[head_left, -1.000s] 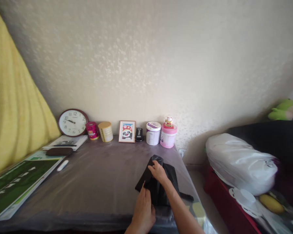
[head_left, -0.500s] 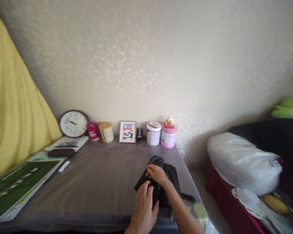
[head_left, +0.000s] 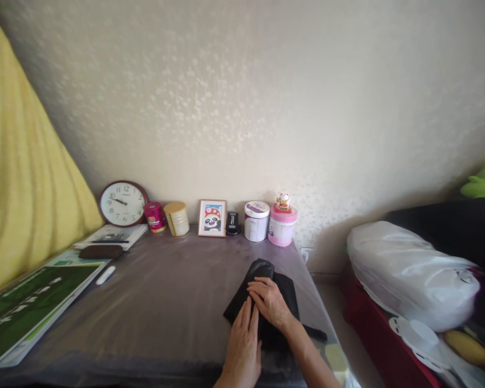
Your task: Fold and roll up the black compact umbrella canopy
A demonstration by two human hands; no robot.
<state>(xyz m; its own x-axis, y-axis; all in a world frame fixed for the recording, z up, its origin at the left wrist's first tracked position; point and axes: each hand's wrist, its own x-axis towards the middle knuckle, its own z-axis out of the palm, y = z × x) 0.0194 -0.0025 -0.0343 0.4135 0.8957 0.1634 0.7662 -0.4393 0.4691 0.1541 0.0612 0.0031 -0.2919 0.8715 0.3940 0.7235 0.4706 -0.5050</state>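
Observation:
A black piece of thin, folded fabric (head_left: 261,268) with a strap at its right side lies near the right front of the table. Its kind I cannot make out. My left hand (head_left: 242,345) rests on its near left part, fingers stretched forward. Across its middle lies my right hand (head_left: 270,302), flat, its fingers pointing left. The fingertips of both hands meet or nearly meet. Part of the fabric is hidden under the hands.
Along the wall stand a clock (head_left: 124,203), a magenta can (head_left: 155,217), a yellow-lidded can (head_left: 177,220), a panda picture frame (head_left: 212,218) and two tubs. Green-covered board or book (head_left: 24,302) lies left. A white plastic bag (head_left: 408,275) sits right, beyond the table's edge.
My left hand's fingers have straightened and drawn together. The right hand has flattened out from a curled pose onto the black fabric. The view has shifted slightly.

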